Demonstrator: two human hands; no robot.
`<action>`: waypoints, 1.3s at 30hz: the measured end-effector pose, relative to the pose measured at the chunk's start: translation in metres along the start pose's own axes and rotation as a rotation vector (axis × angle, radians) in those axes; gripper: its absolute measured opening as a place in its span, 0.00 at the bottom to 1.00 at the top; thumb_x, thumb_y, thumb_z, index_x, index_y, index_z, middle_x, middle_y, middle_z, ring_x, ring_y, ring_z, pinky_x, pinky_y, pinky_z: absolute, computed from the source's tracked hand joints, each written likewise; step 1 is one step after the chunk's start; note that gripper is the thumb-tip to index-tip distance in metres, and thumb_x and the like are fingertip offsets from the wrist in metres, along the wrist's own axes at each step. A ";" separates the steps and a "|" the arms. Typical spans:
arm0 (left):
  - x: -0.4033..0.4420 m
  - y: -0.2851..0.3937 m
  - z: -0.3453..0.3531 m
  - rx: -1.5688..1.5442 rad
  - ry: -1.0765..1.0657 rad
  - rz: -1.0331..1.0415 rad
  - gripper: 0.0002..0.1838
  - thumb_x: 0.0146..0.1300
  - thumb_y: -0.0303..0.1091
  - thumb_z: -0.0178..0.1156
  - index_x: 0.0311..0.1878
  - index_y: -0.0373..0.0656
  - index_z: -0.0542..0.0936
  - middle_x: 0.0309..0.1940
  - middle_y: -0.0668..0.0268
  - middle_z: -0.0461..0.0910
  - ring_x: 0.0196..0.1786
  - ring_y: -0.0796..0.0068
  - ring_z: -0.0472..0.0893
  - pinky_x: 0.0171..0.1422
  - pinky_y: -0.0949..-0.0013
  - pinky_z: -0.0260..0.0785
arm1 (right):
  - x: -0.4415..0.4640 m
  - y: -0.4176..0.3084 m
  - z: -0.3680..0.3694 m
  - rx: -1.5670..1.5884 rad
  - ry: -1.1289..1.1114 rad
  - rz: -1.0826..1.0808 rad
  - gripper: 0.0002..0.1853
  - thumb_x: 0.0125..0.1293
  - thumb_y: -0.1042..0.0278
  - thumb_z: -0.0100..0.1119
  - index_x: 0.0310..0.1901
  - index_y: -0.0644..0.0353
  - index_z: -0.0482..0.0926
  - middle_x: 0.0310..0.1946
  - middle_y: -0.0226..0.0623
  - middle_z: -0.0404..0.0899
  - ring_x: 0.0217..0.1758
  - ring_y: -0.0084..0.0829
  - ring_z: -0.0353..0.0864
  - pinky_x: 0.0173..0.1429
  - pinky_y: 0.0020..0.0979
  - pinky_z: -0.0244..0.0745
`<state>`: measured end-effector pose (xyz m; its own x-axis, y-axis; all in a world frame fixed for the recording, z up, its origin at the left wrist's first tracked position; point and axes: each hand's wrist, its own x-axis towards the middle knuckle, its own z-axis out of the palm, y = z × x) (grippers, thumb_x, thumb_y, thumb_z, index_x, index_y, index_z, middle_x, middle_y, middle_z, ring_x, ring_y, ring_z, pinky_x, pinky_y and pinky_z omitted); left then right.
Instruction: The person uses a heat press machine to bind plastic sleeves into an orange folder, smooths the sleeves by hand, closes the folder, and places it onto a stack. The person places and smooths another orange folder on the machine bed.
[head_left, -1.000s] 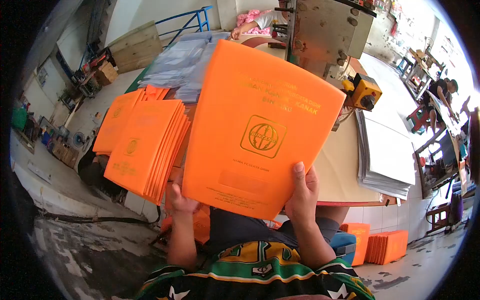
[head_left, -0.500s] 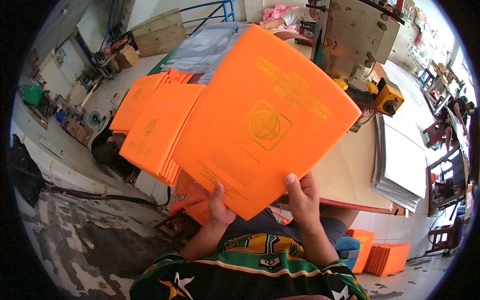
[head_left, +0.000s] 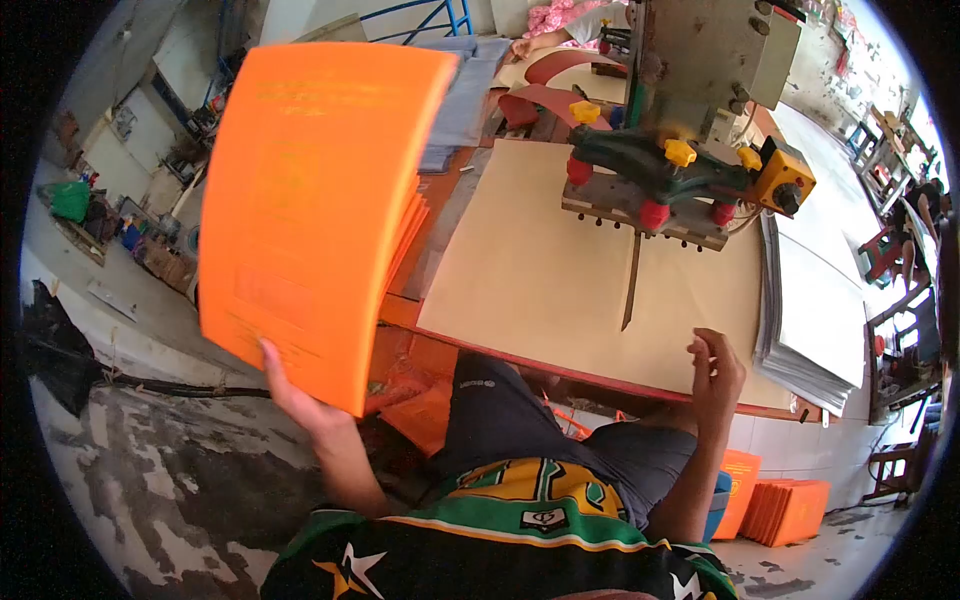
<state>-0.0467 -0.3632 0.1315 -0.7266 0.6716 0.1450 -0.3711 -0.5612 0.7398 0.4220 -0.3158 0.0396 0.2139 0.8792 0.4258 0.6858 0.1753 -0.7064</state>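
Note:
My left hand grips the bottom edge of an orange folder with gold print, thumb on its front. The folder is upright and slightly blurred, and it covers most of a stack of orange folders behind it. My right hand is raised over the right front of the worktable, with curled fingers and nothing visible in them. In front of me a press with yellow knobs and red feet hangs above a tan sheet. A dark strip lies on that sheet.
White sheets are stacked at the table's right. Clear plastic covers lie at the back left. A yellow control box juts from the press. More orange folders stand on the floor. Another person's arm reaches in behind.
The orange folder has moved left, now in my left hand alone. My right hand has let go and moved right. The press and tan sheet have come into fuller view.

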 end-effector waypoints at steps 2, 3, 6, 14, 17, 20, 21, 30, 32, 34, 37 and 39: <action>0.021 0.011 -0.016 0.002 0.006 0.048 0.33 0.84 0.52 0.55 0.82 0.41 0.67 0.76 0.59 0.76 0.73 0.59 0.78 0.75 0.53 0.74 | -0.001 0.012 -0.004 0.002 0.020 0.025 0.09 0.84 0.67 0.61 0.54 0.61 0.87 0.35 0.36 0.89 0.38 0.24 0.87 0.39 0.28 0.77; 0.032 0.016 -0.025 -0.004 0.006 0.089 0.33 0.84 0.51 0.57 0.81 0.40 0.68 0.75 0.59 0.76 0.72 0.61 0.79 0.74 0.54 0.75 | -0.002 0.018 -0.006 -0.004 0.049 0.050 0.10 0.84 0.66 0.61 0.54 0.62 0.87 0.34 0.35 0.88 0.37 0.24 0.86 0.38 0.29 0.76; 0.046 0.029 -0.033 0.005 0.022 0.101 0.30 0.83 0.47 0.60 0.79 0.40 0.71 0.74 0.59 0.78 0.70 0.61 0.81 0.70 0.55 0.78 | -0.003 0.029 -0.005 0.004 0.072 0.048 0.11 0.85 0.65 0.59 0.52 0.64 0.86 0.33 0.38 0.87 0.35 0.28 0.84 0.39 0.31 0.75; 0.060 0.028 -0.037 0.142 0.141 0.088 0.30 0.84 0.47 0.60 0.78 0.38 0.71 0.72 0.56 0.79 0.69 0.60 0.82 0.69 0.55 0.80 | -0.007 0.041 -0.006 -0.012 0.065 0.038 0.13 0.85 0.66 0.56 0.49 0.67 0.85 0.33 0.43 0.86 0.36 0.36 0.87 0.43 0.36 0.78; 0.065 0.023 -0.046 0.145 0.135 0.049 0.30 0.84 0.48 0.59 0.78 0.38 0.71 0.72 0.56 0.79 0.70 0.60 0.82 0.70 0.55 0.79 | -0.008 0.038 -0.006 0.019 0.062 0.073 0.13 0.85 0.66 0.56 0.49 0.67 0.85 0.33 0.43 0.86 0.37 0.36 0.87 0.44 0.37 0.79; 0.070 0.018 -0.051 0.156 0.163 0.028 0.30 0.84 0.49 0.59 0.78 0.37 0.72 0.72 0.57 0.79 0.70 0.61 0.82 0.70 0.56 0.79 | -0.008 0.040 -0.005 0.019 0.059 0.074 0.13 0.85 0.66 0.56 0.49 0.67 0.85 0.33 0.44 0.86 0.37 0.37 0.87 0.45 0.36 0.79; 0.076 0.016 -0.060 0.134 0.175 0.041 0.31 0.84 0.49 0.59 0.78 0.37 0.72 0.72 0.57 0.79 0.69 0.61 0.82 0.70 0.57 0.79 | -0.008 0.038 -0.005 0.000 0.064 0.080 0.13 0.85 0.66 0.56 0.48 0.67 0.85 0.33 0.44 0.86 0.37 0.37 0.87 0.45 0.36 0.79; 0.093 0.024 -0.097 0.061 0.247 0.145 0.31 0.83 0.49 0.61 0.77 0.36 0.72 0.72 0.57 0.79 0.69 0.60 0.82 0.70 0.55 0.79 | -0.005 0.034 -0.005 -0.080 0.074 0.064 0.13 0.84 0.66 0.57 0.47 0.68 0.85 0.33 0.45 0.86 0.38 0.40 0.88 0.46 0.39 0.80; 0.095 0.026 -0.104 0.057 0.271 0.164 0.31 0.83 0.49 0.61 0.77 0.36 0.72 0.71 0.58 0.80 0.69 0.60 0.82 0.70 0.55 0.79 | -0.007 0.036 -0.005 -0.074 0.082 0.066 0.13 0.84 0.66 0.57 0.47 0.68 0.85 0.33 0.45 0.86 0.38 0.39 0.88 0.46 0.39 0.80; 0.100 0.027 -0.119 0.022 0.239 0.188 0.31 0.83 0.48 0.62 0.78 0.36 0.72 0.71 0.58 0.80 0.68 0.60 0.83 0.70 0.55 0.80 | -0.007 0.040 -0.004 -0.068 0.083 0.069 0.13 0.84 0.66 0.57 0.47 0.68 0.85 0.33 0.45 0.86 0.38 0.39 0.87 0.46 0.39 0.80; 0.104 0.033 -0.132 0.023 0.282 0.193 0.31 0.83 0.48 0.63 0.78 0.36 0.72 0.70 0.57 0.80 0.67 0.59 0.84 0.68 0.55 0.81 | -0.007 0.041 -0.002 -0.037 0.095 0.059 0.13 0.84 0.66 0.57 0.47 0.68 0.85 0.33 0.45 0.86 0.38 0.39 0.87 0.46 0.38 0.79; 0.108 0.038 -0.133 0.021 0.295 0.198 0.31 0.83 0.47 0.63 0.78 0.36 0.72 0.71 0.57 0.80 0.67 0.59 0.84 0.69 0.55 0.81 | -0.007 0.038 -0.003 -0.027 0.089 0.082 0.13 0.84 0.66 0.57 0.47 0.68 0.85 0.33 0.45 0.86 0.38 0.38 0.87 0.46 0.38 0.79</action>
<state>-0.2168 -0.3763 0.0882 -0.9202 0.3801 0.0930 -0.1966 -0.6545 0.7300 0.4482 -0.3166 0.0113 0.3301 0.8468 0.4171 0.6818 0.0917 -0.7258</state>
